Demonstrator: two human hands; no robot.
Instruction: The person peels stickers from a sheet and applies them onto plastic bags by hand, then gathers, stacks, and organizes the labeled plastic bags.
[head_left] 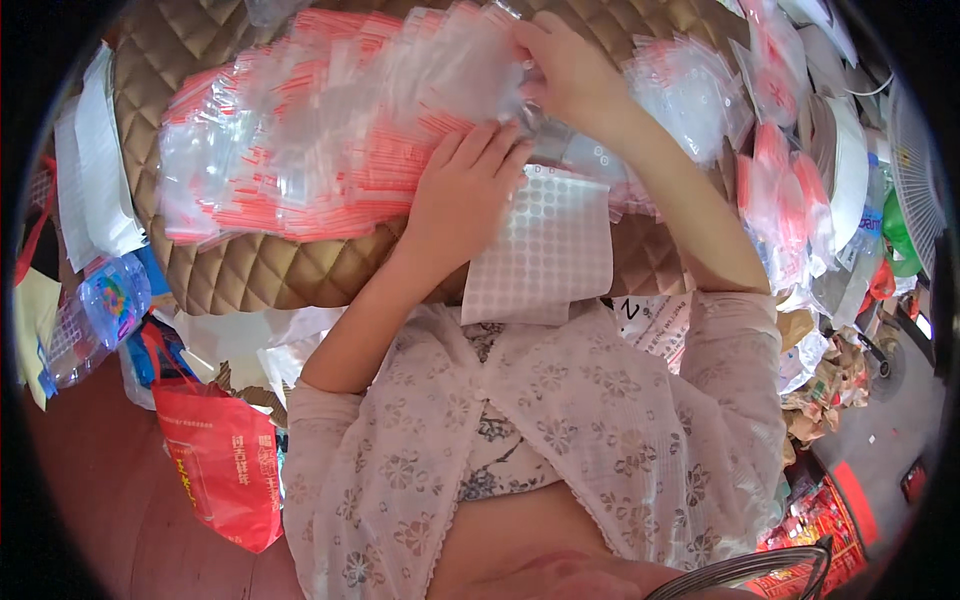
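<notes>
Clear zip bags with red-edged tops (300, 130) lie fanned out in overlapping rows on a brown quilted surface (240, 270). My left hand (465, 185) rests on the near right part of these bags, its fingers stretched out. At the right end of the rows, my right hand (570, 75) has its fingers bent against the bags; whatever is between the fingertips is too small to make out. A white sheet with rows of round dots (545, 245) hangs over the near edge, beside my left hand and partly behind it.
More clear bags (690, 95) lie to the right of my right forearm. Bundles of red-edged bags (785, 195) and a fan (920, 170) stand at the far right. On the left are white papers (95, 160), a plastic bottle (115, 295) and a red bag (220, 470).
</notes>
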